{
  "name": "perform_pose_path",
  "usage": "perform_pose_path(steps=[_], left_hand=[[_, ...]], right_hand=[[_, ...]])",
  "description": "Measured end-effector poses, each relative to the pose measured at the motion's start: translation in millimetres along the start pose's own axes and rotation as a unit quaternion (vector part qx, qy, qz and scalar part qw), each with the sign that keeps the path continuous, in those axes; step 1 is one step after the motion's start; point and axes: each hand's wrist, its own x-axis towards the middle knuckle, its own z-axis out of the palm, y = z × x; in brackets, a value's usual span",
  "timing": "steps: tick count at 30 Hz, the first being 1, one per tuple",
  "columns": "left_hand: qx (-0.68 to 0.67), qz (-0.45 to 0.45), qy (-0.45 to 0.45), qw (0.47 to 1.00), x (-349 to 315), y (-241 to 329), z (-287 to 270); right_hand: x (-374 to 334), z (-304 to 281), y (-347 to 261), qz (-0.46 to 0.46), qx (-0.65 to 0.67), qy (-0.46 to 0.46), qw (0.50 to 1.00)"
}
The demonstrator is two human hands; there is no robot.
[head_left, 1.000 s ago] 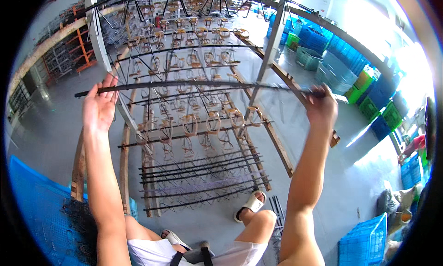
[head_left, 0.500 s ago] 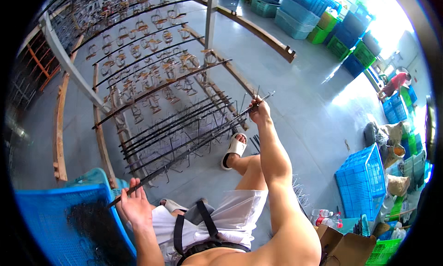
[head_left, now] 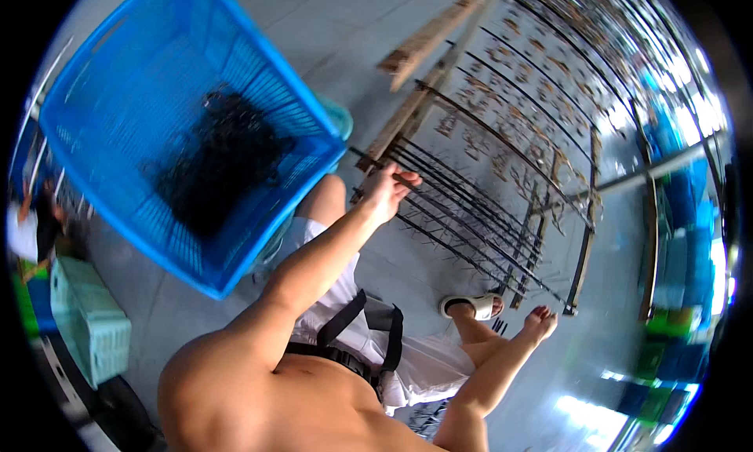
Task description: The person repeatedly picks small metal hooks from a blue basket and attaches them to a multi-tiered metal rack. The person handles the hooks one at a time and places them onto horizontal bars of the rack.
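Observation:
My left hand (head_left: 383,193) is at the near left end of a row of dark metal rods, its fingers around a long thin black rod (head_left: 463,218). That rod slants away to the right among several others with thin wire prongs. My right hand (head_left: 541,324) is just below the rods' far right end, apart from them, with curled fingers; whether anything small is in them cannot be made out. The rods lie across wooden rails (head_left: 582,267) low above the floor. Left of my left hand stands a large blue plastic basket (head_left: 290,71) with a heap of black wire pieces (head_left: 223,165) inside.
Beyond the rods, more bars carry rows of brownish hanging pieces (head_left: 510,130). A grey metal post (head_left: 659,168) crosses at the right. A pale green crate (head_left: 90,318) is at the lower left, near a person (head_left: 31,224). Blue and green bins (head_left: 678,256) line the right side.
My view has swung left, bringing the blue basket fully into sight. The rod has come down among the row of rods, and my right hand has left its far end.

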Motion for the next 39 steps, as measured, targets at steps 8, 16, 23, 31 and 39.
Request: perform_pose_path(steps=[8,16,23,31,39], left_hand=[[0.266,-0.038,-0.050,0.962,9.0,-23.5,-29.3],[0.673,0.054,0.378,0.634,-10.2,172.9,-193.7],[0.555,0.269,0.303,0.727,-25.2,140.9,-248.4],[0.340,0.415,-0.039,0.843,-161.2,77.4,-142.3],[0.601,0.517,0.136,0.594,-142.0,108.3,-162.3]], right_hand=[[-177.3,-19.7,110.8,-0.048,-0.300,-0.223,0.926],[-321.6,-47.3,191.1,0.200,-0.514,-0.449,0.703],[-379.1,23.5,238.4,0.191,-0.550,-0.617,0.529],[-448.2,75.5,276.9,0.426,-0.363,-0.578,0.594],[-439.9,63.3,284.1,0.341,-0.342,-0.594,0.644]])
